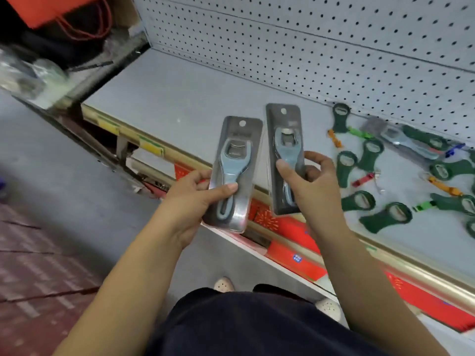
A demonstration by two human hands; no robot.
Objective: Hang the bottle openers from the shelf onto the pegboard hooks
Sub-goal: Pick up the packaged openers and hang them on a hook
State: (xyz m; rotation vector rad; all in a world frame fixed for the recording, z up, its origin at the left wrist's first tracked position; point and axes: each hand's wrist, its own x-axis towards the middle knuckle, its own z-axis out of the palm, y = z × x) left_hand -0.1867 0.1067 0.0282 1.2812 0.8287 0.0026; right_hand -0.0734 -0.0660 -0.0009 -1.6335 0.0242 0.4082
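A person stands at a grey shop shelf point(167, 98), both bare arms reaching forward over its near edge. Each hand holds one packaged bottle opener upright, the two packs side by side with a narrow gap between them.

The left hand point(200, 199) grips the left pack point(239, 140) round its lower half, thumb pressed across the front and fingers curled behind. The pack is a dark card under clear plastic, with a grey-blue opener inside and a round hanging hole at the top.

The right hand point(313, 186) pinches the right pack point(282, 129), of the same kind, by its right edge, thumb on the front and fingers curled round the back. This pack sits a little farther and higher than the left one.

Behind the shelf rises a white pegboard point(321, 47) dotted with small holes.

To the right, loose dark green bottle openers point(385, 217) lie flat and scattered on the shelf, some with orange, bright green or red straps point(335, 141). Among them, far right near the foot of the pegboard, a third pack point(403, 140) lies flat.

A gold strip point(180, 155) runs along the shelf's front edge, with red packaging point(295, 235) below it. A red bag point(59, 11) sits far left. Nearest, dark clothing and two pale shoes point(223, 283) show on the grey floor.
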